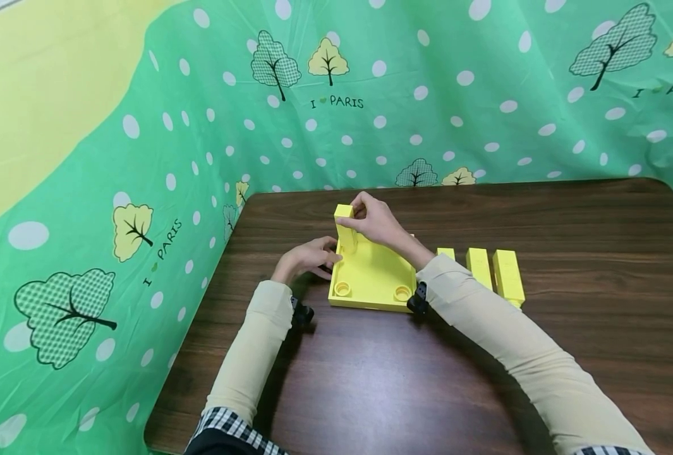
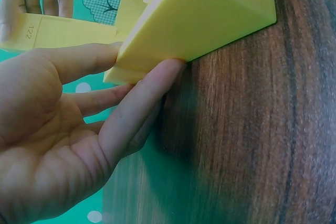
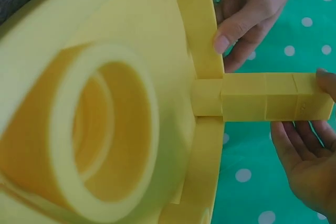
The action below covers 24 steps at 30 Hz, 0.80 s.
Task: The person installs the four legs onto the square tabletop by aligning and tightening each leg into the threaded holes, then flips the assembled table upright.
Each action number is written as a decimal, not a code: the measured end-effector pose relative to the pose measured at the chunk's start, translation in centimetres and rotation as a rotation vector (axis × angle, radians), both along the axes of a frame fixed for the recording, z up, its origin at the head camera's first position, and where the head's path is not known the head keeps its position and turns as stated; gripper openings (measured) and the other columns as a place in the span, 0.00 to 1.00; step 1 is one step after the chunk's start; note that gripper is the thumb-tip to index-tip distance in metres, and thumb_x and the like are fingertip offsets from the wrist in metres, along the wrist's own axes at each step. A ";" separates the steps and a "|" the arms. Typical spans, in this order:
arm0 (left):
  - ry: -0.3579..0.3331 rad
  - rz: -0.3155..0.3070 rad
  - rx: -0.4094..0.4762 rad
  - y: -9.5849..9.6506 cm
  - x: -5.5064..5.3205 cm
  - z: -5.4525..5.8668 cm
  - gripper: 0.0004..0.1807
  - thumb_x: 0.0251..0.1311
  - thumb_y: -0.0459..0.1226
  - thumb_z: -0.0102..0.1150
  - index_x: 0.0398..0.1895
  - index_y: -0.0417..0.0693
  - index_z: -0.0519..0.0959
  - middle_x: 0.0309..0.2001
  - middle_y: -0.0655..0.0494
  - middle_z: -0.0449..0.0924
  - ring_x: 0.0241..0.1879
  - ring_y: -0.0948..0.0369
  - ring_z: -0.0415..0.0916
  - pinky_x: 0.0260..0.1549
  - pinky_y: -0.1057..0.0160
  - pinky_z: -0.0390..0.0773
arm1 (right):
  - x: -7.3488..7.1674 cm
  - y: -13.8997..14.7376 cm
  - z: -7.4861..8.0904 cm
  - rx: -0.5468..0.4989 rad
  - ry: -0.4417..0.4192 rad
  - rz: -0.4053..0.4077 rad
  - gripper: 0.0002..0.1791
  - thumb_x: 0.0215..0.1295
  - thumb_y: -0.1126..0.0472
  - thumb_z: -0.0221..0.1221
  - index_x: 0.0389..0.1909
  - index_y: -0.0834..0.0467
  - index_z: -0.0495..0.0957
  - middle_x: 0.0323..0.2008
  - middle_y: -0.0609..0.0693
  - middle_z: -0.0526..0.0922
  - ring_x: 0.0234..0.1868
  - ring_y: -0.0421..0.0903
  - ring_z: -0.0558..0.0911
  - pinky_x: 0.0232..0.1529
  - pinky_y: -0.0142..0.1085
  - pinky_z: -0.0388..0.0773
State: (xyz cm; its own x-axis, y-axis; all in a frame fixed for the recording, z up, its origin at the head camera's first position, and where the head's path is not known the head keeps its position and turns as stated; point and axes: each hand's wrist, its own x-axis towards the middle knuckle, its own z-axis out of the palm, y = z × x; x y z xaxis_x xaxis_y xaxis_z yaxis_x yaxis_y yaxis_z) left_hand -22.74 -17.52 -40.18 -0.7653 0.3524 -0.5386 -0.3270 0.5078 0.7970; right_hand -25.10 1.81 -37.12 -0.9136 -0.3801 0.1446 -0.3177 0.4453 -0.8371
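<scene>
A square yellow board (image 1: 378, 268) with raised rims and round corner sockets lies on the table; it resembles a toy table top. My right hand (image 1: 377, 220) pinches the upper end of a yellow square post (image 1: 346, 239), which stands upright at the board's left side. In the left wrist view the post (image 2: 68, 32) bears the number 122. Its narrower foot meets the rim in the right wrist view; how deep it sits I cannot tell. My left hand (image 1: 308, 258) holds the board's left edge, thumb (image 3: 228, 40) on the rim and fingers against the side.
Several more yellow posts lie on the dark wooden table (image 1: 359, 379) right of the board, including one post (image 1: 508, 277) at the far right; my right forearm (image 1: 501, 335) partly covers them. A green dotted cloth (image 1: 381, 82) hangs behind and to the left.
</scene>
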 end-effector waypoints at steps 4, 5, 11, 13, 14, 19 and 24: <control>0.002 0.001 -0.001 0.0 0.0 0.0 0.29 0.70 0.37 0.50 0.71 0.46 0.54 0.54 0.42 0.66 0.42 0.55 0.72 0.43 0.56 0.84 | 0.2 -0.1 0.1 0.013 0.023 -0.016 0.22 0.60 0.44 0.64 0.40 0.58 0.69 0.39 0.53 0.78 0.40 0.47 0.78 0.40 0.38 0.77; 0.002 0.000 -0.001 0.0 -0.1 0.0 0.29 0.70 0.37 0.50 0.71 0.46 0.55 0.54 0.42 0.66 0.41 0.55 0.72 0.43 0.56 0.84 | 0.2 -0.1 0.1 0.019 0.029 -0.019 0.22 0.60 0.44 0.64 0.39 0.57 0.69 0.39 0.53 0.78 0.39 0.47 0.78 0.39 0.38 0.76; 0.004 -0.009 -0.004 0.1 0.0 0.0 0.28 0.70 0.37 0.50 0.70 0.45 0.56 0.53 0.42 0.67 0.40 0.55 0.73 0.42 0.56 0.84 | 0.4 -0.2 0.1 0.041 0.060 -0.034 0.22 0.61 0.45 0.63 0.36 0.58 0.68 0.37 0.52 0.76 0.38 0.47 0.77 0.39 0.38 0.76; 0.002 -0.013 -0.005 0.1 0.0 0.1 0.27 0.70 0.37 0.49 0.69 0.45 0.56 0.53 0.42 0.67 0.40 0.55 0.73 0.42 0.56 0.84 | 0.4 -0.2 0.1 0.043 0.065 -0.033 0.22 0.61 0.45 0.63 0.36 0.58 0.68 0.36 0.52 0.76 0.38 0.47 0.77 0.38 0.38 0.76; 0.002 -0.014 -0.005 0.1 0.0 0.1 0.27 0.70 0.37 0.49 0.69 0.46 0.56 0.53 0.42 0.67 0.40 0.55 0.73 0.43 0.56 0.84 | 0.4 -0.2 0.1 0.044 0.067 -0.031 0.22 0.61 0.45 0.63 0.37 0.58 0.68 0.36 0.53 0.76 0.37 0.47 0.77 0.38 0.38 0.75; -0.004 -0.010 -0.009 0.1 -0.2 -0.1 0.28 0.70 0.36 0.50 0.70 0.46 0.55 0.54 0.42 0.67 0.42 0.54 0.73 0.43 0.56 0.84 | 0.5 -0.2 0.2 0.044 0.058 -0.038 0.22 0.61 0.44 0.63 0.38 0.58 0.68 0.37 0.53 0.76 0.38 0.47 0.77 0.38 0.38 0.76; -0.004 -0.004 -0.020 0.2 -0.2 0.1 0.28 0.69 0.37 0.50 0.70 0.46 0.56 0.53 0.42 0.68 0.43 0.54 0.74 0.42 0.56 0.84 | 0.6 -0.2 0.3 0.033 0.044 -0.032 0.21 0.61 0.45 0.63 0.40 0.57 0.69 0.39 0.53 0.77 0.40 0.47 0.78 0.39 0.38 0.77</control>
State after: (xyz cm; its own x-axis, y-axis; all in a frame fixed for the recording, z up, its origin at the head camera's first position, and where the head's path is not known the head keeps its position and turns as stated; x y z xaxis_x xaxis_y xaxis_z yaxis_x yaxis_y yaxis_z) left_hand -22.96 -17.33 -40.05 -0.7617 0.3447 -0.5487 -0.3280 0.5252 0.7852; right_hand -24.47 1.57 -36.87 -0.9185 -0.3557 0.1728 -0.3389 0.4827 -0.8076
